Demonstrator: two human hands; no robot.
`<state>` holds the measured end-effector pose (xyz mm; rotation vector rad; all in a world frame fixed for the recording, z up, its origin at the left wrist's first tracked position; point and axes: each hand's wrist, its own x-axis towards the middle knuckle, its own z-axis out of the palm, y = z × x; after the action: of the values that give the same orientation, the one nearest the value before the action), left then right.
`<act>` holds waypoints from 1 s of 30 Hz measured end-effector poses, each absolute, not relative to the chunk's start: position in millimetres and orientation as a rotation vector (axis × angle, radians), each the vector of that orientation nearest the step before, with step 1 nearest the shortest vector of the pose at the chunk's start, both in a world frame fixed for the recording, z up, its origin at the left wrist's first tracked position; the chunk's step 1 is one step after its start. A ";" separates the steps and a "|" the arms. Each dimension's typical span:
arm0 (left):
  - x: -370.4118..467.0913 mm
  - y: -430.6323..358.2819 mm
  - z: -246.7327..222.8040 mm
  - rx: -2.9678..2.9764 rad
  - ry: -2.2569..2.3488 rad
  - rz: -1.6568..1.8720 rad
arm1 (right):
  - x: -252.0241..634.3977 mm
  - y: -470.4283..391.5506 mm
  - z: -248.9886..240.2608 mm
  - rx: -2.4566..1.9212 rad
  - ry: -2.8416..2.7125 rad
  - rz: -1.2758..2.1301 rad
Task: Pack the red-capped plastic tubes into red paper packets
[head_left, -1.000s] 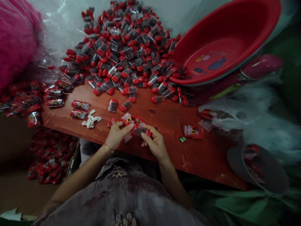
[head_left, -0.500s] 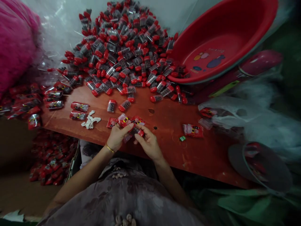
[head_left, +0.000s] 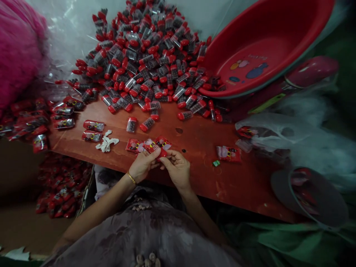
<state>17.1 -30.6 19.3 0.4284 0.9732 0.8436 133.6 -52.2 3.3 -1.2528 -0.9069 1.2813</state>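
Note:
My left hand (head_left: pixel 143 164) and my right hand (head_left: pixel 178 167) meet over the table's near edge. Both are closed on one small red-capped container (head_left: pixel 162 152), whose body is mostly hidden by the fingers. Just beyond the fingertips lie flat red printed wrappers (head_left: pixel 133 144) with black and yellow figures; whether one of them is also in the left hand I cannot tell. A single red-capped clear container (head_left: pixel 131 124) with dark contents stands farther back, and another (head_left: pixel 147 124) lies tilted beside it.
A large heap of red-capped containers (head_left: pixel 150 63) fills the back, against a tilted red basin (head_left: pixel 267 44). White finger cots (head_left: pixel 107 142) and wrapped containers (head_left: pixel 93 125) lie left. At right are a wrapper stack (head_left: pixel 229 153), a green scrap (head_left: pixel 216 163) and a grey bin (head_left: pixel 283 189).
The container between my hands has turned: its clear body and the loose clear film showed before, and mostly red shows now. My fingers have closed in more around it.

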 end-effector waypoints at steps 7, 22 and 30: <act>18.4 -35.2 21.9 0.452 0.960 0.866 | 140.8 -47.4 4.2 -1.236 -0.950 1.327; 13.2 -35.4 19.4 0.450 0.989 0.860 | 141.2 -52.5 -1.6 -1.337 -1.248 1.074; 2.0 -33.5 17.9 0.478 0.970 0.632 | 150.9 -40.1 -6.8 -1.289 -1.525 0.849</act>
<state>2.0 -33.5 17.9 0.4782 0.9705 0.6318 150.9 -40.1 -6.8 -1.2891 -1.5248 0.8488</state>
